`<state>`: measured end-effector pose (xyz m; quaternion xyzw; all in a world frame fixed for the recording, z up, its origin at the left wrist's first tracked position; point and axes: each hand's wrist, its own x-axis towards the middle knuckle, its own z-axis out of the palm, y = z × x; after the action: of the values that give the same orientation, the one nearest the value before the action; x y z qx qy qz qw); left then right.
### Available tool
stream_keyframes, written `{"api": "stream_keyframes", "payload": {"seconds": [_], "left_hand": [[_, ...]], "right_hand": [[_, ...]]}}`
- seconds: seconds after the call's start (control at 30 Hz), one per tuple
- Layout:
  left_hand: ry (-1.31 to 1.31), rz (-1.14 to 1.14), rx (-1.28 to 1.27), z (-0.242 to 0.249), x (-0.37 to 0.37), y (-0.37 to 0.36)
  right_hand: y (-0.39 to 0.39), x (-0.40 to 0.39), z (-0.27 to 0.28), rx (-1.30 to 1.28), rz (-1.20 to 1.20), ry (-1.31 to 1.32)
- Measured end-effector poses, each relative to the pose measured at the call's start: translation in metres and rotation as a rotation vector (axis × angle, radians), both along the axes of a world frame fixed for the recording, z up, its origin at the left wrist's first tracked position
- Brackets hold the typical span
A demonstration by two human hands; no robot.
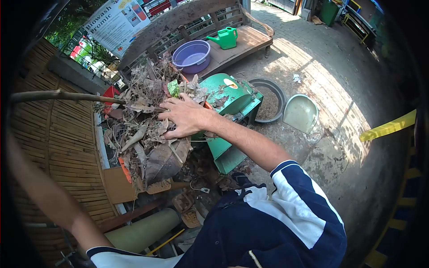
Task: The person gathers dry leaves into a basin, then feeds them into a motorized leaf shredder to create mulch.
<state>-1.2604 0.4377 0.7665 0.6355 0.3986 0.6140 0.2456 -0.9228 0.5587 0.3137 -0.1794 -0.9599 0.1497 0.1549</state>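
My right hand [185,117] lies on a heap of dry leaves [147,120], fingers spread and partly sunk among them. One green leaf [173,88] stands out just beyond the fingertips. Bits of an orange edge [124,169] show under the heap; most of what bears it is hidden. Close by on the right is a green machine [225,96] with a curved cover and a chute. My left forearm [51,192] runs up into the dark left rim of the picture, where the hand is out of sight. A bare stick [58,94] reaches from that rim into the leaves.
Behind the leaves, a wooden bench [243,38] carries a purple basin [193,58] and a green watering can [225,39]. A black tub [269,100] of brown bits and a pale dustpan [301,113] are on the ground. Bamboo panelling [67,147] stands left, a green roll [143,230] low.
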Motion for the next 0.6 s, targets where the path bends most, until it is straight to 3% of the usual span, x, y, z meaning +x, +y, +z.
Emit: {"api": "stream_keyframes", "payload": {"seconds": [0.07,0.17,0.2,0.27,0.33,0.4,0.47,0.5,0.53,0.6], "left_hand": [[0.015,-0.01,-0.048,-0.072,-0.06,0.074],[0.175,-0.168,-0.074,-0.07,-0.12,0.115],[0.173,-0.008,-0.052,-0.05,-0.116,0.107],[0.082,0.531,0.094,-0.02,-0.073,0.069],[-0.011,0.639,0.194,-0.026,-0.066,0.041],[-0.325,0.553,-0.012,-0.143,0.027,0.044],[-0.494,0.648,-0.219,-0.312,0.001,0.096],[-0.567,0.634,-0.258,-0.363,-0.013,0.111],[-0.558,0.66,-0.249,-0.364,-0.02,0.114],[-0.507,0.572,-0.27,-0.31,0.005,0.106]], "right_hand": [[-0.005,-0.001,-0.003,-0.007,0.002,-0.037],[-0.004,-0.004,-0.006,0.018,0.008,-0.047],[-0.004,-0.002,-0.003,0.011,0.017,-0.051],[-0.004,0.001,-0.005,0.005,0.009,-0.043],[-0.003,0.0,-0.007,0.009,0.016,-0.033],[0.003,0.002,-0.003,0.021,0.026,-0.029],[-0.004,0.001,-0.006,0.032,0.022,-0.004],[-0.003,0.003,-0.005,-0.022,0.03,-0.001],[0.001,0.003,-0.018,0.056,0.035,0.09],[0.0,0.006,-0.013,0.043,0.039,0.069]]}}
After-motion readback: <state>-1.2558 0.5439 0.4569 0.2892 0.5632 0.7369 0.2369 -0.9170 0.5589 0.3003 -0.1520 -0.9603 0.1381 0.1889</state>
